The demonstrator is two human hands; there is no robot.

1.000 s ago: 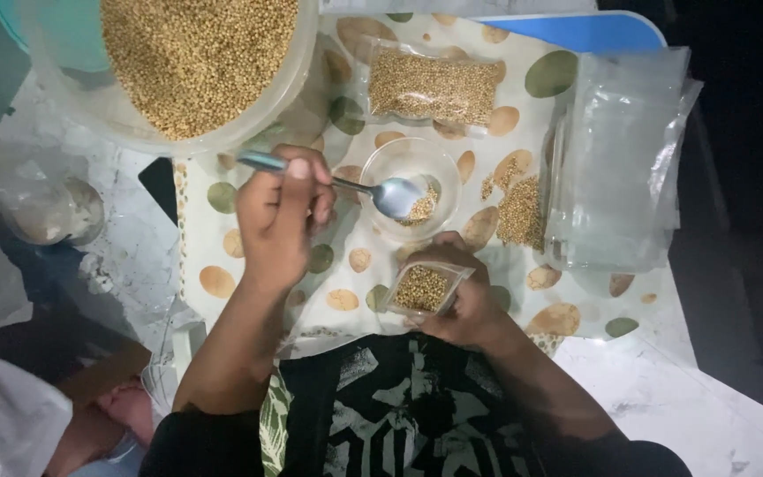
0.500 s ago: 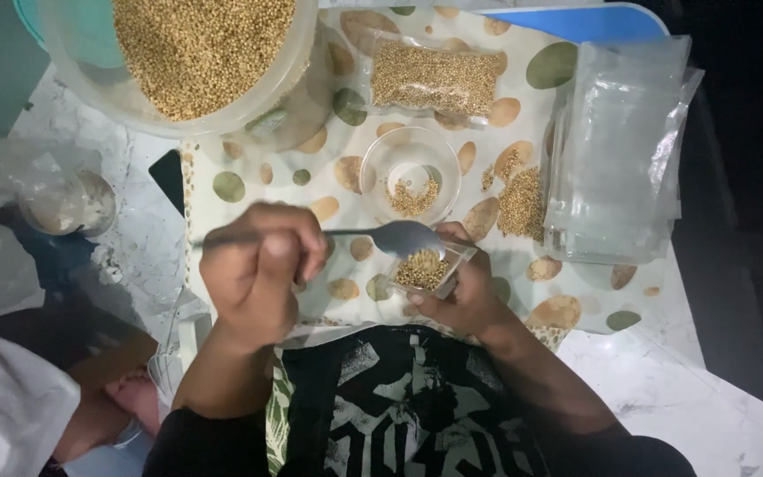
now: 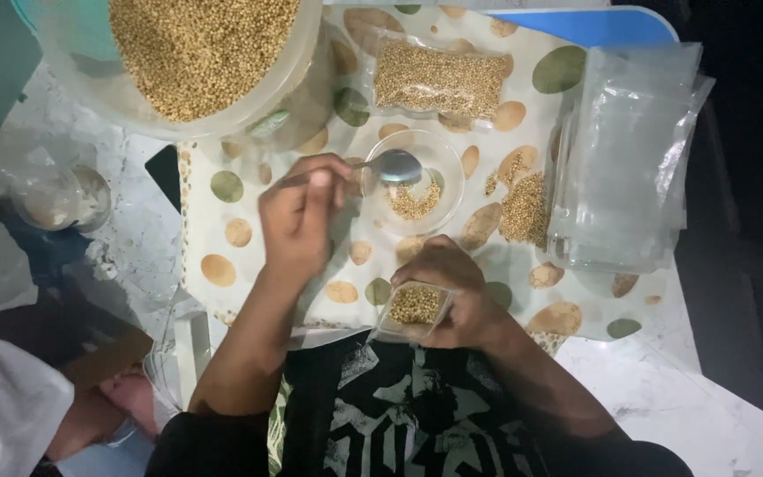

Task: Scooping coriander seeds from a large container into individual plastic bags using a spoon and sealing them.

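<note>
My left hand [image 3: 300, 221] holds a metal spoon [image 3: 392, 168] whose bowl hangs over a small clear bowl [image 3: 448, 166] with a little yellow grain in it. My right hand [image 3: 452, 296] grips a small clear plastic bag [image 3: 414, 307] of the same grain, held open-side up near my body. Both hands work over a table cloth with brown and green spots [image 3: 222, 230].
A large clear tub of grain [image 3: 196, 53] stands at the top left. A filled, sealed bag [image 3: 439, 79] lies behind the small bowl. Loose grain [image 3: 523, 208] lies beside a stack of empty clear bags [image 3: 620, 150] at the right. Another person's foot [image 3: 130, 397] shows at lower left.
The spoon went from the small bowl down to the bag in my right hand, and is now back over the small bowl. The bag holds more grain.
</note>
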